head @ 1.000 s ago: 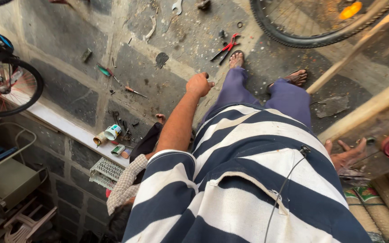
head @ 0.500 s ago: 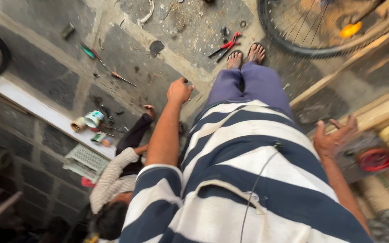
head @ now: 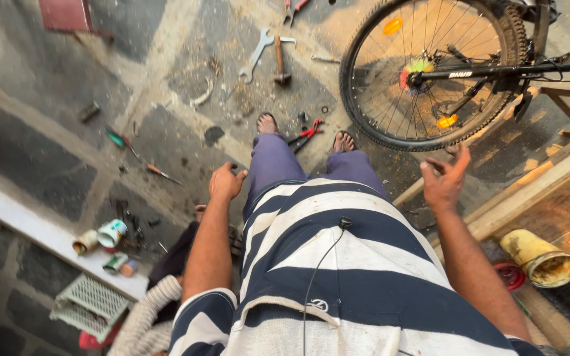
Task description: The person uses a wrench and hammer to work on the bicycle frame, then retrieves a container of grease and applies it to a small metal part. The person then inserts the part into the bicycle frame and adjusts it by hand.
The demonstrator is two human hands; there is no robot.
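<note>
Hands hang empty on either side of a person standing in a navy-and-white striped shirt and purple trousers, seen from above. Left hand rests loosely curled beside the left thigh, fingers bent inward, gripping nothing. Right hand is raised with fingers spread and slightly hooked, palm turned toward the body, also holding nothing.

Nearest thing to the right hand is a bicycle wheel, just ahead of and above its fingertips, still mounted on its frame. Its knobbly rubber tyre looks grippy and slightly yielding; the thin metal spokes look stiff but bendable under careless force, so the tyre and rim seem the safest place to take hold. The whole bicycle likely handles as heavy and awkward.

Between the bare feet, ahead of both hands, lie red-handled pliers on the stone floor. Farther ahead of the left hand lie a spanner and a hammer, both hard, rigid metal, best grasped at the handle. Small screwdrivers lie out to the left.

Below the right hand, a yellow tube and a red disc sit beside wooden planks. Beside the left arm, another person's light knitted sleeve shows low down, near small tins on a white ledge.
</note>
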